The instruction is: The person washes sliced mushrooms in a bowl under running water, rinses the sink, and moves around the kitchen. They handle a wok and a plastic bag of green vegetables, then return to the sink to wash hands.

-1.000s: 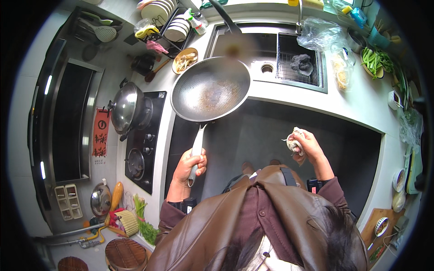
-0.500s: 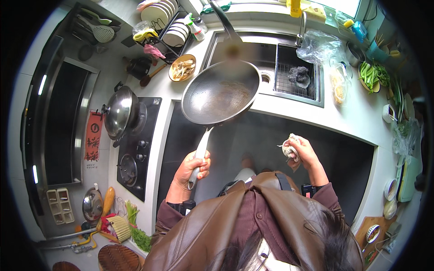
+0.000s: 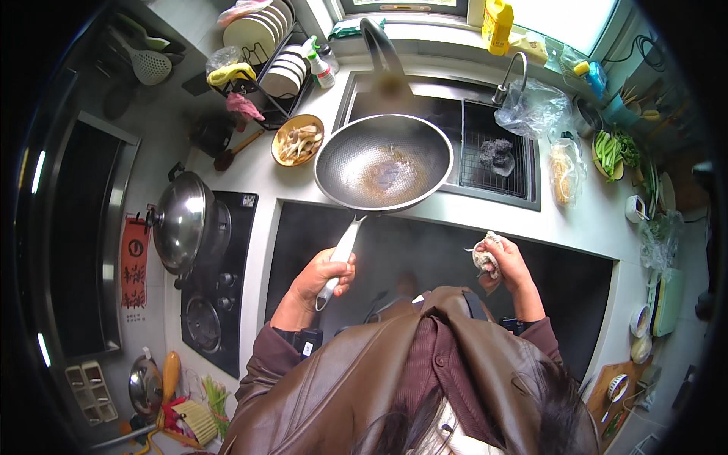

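Observation:
My left hand (image 3: 326,274) is closed round the pale handle of a wok (image 3: 384,163). The wok hangs over the counter's front edge, just before the sink, and its dimpled grey inside shows brownish patches at the bottom. Bunched in my right hand (image 3: 506,264) is a whitish cloth (image 3: 485,255), held off to the right of the handle and apart from the wok. The wok's underside is hidden.
Behind the wok lies a sink (image 3: 535,178) with a wire rack and dark scrubber (image 3: 497,154). A bowl of sliced mushrooms (image 3: 297,142) stands left of it. Further left, a lidded pot (image 3: 182,221) sits on the black stove (image 3: 227,277). Bagged corn (image 3: 561,173) lies at right.
The wok now shows more of its inside, tipped further toward my view, and sits slightly right in the picture. My view has shifted a little. Both hands keep their holds.

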A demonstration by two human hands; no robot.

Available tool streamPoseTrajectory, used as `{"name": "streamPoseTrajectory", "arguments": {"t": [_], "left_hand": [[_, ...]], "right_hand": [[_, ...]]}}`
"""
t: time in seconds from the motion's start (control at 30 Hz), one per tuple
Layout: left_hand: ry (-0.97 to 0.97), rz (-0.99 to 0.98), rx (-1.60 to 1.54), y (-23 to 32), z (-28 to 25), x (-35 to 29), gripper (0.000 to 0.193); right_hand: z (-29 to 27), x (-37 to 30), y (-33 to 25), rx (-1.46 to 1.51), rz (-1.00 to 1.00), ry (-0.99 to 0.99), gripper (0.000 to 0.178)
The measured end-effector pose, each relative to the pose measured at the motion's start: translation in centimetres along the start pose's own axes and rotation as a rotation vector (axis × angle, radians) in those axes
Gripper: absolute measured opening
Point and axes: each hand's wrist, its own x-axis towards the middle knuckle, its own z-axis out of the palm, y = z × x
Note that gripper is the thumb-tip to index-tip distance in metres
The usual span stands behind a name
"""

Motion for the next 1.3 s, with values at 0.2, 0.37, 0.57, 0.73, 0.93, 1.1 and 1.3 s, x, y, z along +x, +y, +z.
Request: {"name": "streamPoseTrajectory", "arguments": {"t": [0.2,0.37,0.57,0.73,0.93,1.1,1.3], "left_hand": [[-0.058,-0.026,0.022,2.7,-2.4,1.9,0.013],[-0.079,-0.034,0.060,3.9,-3.5,2.9,0.014],[-0.023,-0.038,0.076,3.2,-2.8,2.3,0.016],[0.059,0.004,0.050,1.3,-0.1,0.5,0.018],[0.180,0.066,-0.036,-2.7,4.5,-1.9,0.017],[0.286,0.124,-0.119,-6.5,7.6,-4.1,0.019],[0.383,0.180,-0.257,-11.4,9.9,-8.9,0.016]], "right_hand": [[1.7,2.0,-0.5,-0.016,0.007,0.036,0.024],[2.5,3.0,-1.0,-0.042,0.025,0.053,0.023],[2.0,4.2,-1.3,-0.049,0.056,0.005,0.021],[1.3,6.0,-2.4,-0.092,0.082,-0.152,0.021],[0.2,7.7,-3.8,-0.221,0.119,-0.297,0.024],[-0.4,8.4,-4.0,-0.295,0.171,-0.423,0.026],[0.6,9.6,-3.8,-0.391,0.213,-0.522,0.027]]}}
